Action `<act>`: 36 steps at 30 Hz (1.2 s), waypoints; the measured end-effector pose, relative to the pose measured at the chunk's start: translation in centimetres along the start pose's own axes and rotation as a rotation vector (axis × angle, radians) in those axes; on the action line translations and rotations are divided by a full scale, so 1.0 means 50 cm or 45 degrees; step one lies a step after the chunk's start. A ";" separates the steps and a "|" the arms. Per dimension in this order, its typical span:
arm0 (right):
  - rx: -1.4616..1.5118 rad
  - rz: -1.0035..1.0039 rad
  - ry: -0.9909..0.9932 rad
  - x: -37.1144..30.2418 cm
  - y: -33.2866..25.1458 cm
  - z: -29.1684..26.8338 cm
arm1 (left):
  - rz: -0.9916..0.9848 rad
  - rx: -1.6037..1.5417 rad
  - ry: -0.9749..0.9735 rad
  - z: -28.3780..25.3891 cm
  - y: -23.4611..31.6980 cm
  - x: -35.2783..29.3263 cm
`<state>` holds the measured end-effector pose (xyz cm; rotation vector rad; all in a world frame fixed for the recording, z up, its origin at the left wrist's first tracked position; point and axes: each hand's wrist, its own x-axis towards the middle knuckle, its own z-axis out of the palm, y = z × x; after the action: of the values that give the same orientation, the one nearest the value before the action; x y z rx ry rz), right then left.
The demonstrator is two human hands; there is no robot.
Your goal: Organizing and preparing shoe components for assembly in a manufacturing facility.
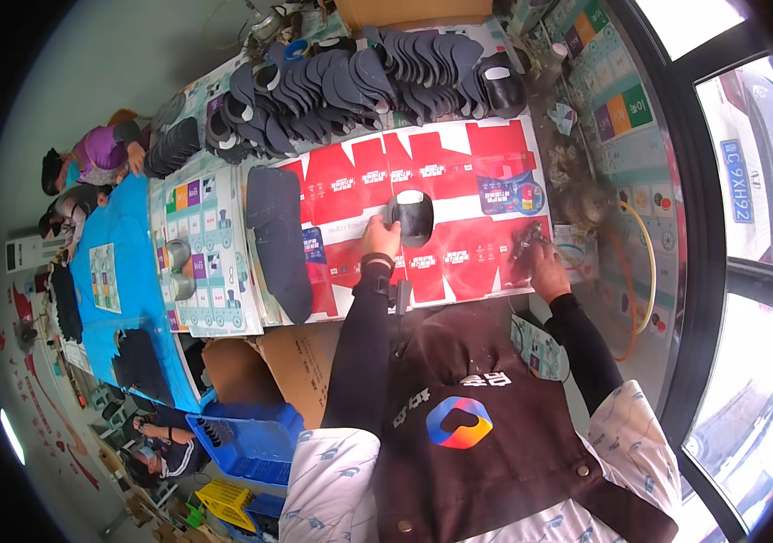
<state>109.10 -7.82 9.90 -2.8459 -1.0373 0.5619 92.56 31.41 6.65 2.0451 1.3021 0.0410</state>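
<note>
My left hand grips the left edge of a black, rounded insole-like piece with a white patch at its top. The piece is over the red and white printed sheet on the table. To the right, my right hand is closed around a small dark grey object near the sheet's right edge. Its kind is hard to make out. Left of my left hand lies a stack of long dark grey pieces.
Overlapping rows of dark curved pieces line the table's far side. Hoses hang at the right by the window. A blue crate and cardboard box stand below left. Other people work at a blue-covered table.
</note>
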 end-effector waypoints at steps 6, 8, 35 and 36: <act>0.191 0.231 0.169 -0.003 -0.026 -0.075 | 0.045 0.071 -0.026 0.006 0.047 0.011; 0.513 0.153 0.422 -0.018 -0.038 -0.128 | 0.064 0.038 -0.032 -0.008 0.062 -0.003; 1.749 0.264 -0.371 0.084 -0.374 -0.067 | 0.222 -0.040 -0.079 -0.041 0.106 -0.171; 1.793 0.341 -0.213 0.096 -0.391 -0.051 | 0.212 -0.010 -0.059 -0.046 0.119 -0.175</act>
<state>101.48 10.47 14.26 -1.6455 -0.0573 1.0048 92.04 24.12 14.64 2.1305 1.1000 0.0736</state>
